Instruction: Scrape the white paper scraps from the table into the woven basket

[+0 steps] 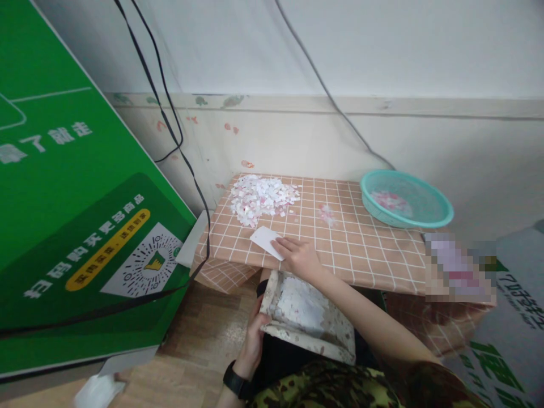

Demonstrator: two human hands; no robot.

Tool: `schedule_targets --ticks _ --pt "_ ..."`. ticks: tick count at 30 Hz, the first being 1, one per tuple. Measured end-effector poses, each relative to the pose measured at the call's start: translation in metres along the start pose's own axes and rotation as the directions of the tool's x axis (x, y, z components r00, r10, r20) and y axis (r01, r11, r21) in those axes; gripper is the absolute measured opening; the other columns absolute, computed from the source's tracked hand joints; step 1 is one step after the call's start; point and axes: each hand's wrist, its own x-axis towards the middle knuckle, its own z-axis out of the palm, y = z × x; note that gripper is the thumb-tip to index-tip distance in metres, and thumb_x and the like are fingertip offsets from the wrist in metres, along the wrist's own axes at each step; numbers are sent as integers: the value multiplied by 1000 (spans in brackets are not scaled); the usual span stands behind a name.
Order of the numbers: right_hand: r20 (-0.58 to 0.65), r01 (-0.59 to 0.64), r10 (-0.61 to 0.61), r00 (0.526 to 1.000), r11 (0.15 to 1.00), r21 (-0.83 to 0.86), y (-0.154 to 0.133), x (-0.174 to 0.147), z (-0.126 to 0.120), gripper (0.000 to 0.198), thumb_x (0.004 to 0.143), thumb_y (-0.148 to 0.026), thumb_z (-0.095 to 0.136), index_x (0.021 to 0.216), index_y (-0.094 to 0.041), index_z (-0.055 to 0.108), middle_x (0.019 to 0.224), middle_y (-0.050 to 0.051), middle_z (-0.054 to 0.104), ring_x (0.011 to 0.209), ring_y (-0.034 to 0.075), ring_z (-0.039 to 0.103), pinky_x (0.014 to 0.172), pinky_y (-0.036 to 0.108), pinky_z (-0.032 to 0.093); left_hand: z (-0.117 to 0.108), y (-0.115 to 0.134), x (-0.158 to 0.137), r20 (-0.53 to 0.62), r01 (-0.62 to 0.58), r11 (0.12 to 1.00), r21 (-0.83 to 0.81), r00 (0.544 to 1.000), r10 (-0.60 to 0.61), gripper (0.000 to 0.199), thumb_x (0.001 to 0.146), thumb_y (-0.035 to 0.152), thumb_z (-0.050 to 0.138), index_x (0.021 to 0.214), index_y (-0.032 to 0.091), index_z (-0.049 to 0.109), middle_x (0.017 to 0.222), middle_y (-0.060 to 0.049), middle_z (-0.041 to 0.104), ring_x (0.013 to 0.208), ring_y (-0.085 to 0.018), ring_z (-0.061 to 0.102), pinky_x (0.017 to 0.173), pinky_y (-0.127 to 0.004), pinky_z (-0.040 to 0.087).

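My right hand (pixel 300 258) pinches one end of a flat white card (pixel 263 239) over the near edge of the checked table. Below it, my left hand (pixel 254 333) grips the left side of a shallow, worn, whitish tray (pixel 308 340) held against my lap. Smears of white and grey mark the tray's bottom. Just beyond the card lies a heap of small white and pinkish paper-like scraps (pixel 261 198). A much smaller cluster of pink and white bits (pixel 326 214) rests to its right.
A turquoise plastic basket (pixel 437 218) with pink and white bits inside stands at the table's right. A green cabinet (pixel 85 226) rises on the left, with black cables (pixel 193 170) hanging before it. Behind the tablecloth (pixel 352 249) is a wall.
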Motion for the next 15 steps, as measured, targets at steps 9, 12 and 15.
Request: schedule_targets --ticks 9,12,15 --pt "-87 -205 195 977 971 -125 25 -18 -4 47 88 -7 51 132 -20 64 130 11 68 113 27 67 86 38 58 -1 -2 19 101 166 983 74 980 -173 50 68 22 61 116 20 72 103 -7 78 104 -35 67 91 -44 47" --pt "-84 -235 225 971 960 -151 35 -24 -8 49 88 -8 51 134 -19 62 132 12 67 115 28 66 83 37 58 6 -5 23 93 151 985 84 983 -159 54 68 21 60 121 19 70 102 -6 77 99 -33 67 88 -42 47" --pt "-89 -280 268 959 946 -164 39 -27 -10 46 88 -11 53 133 -18 63 132 13 66 115 30 66 82 39 59 13 -8 21 79 110 991 74 990 -116 57 67 20 60 124 21 68 108 -6 76 104 -32 66 89 -41 46"
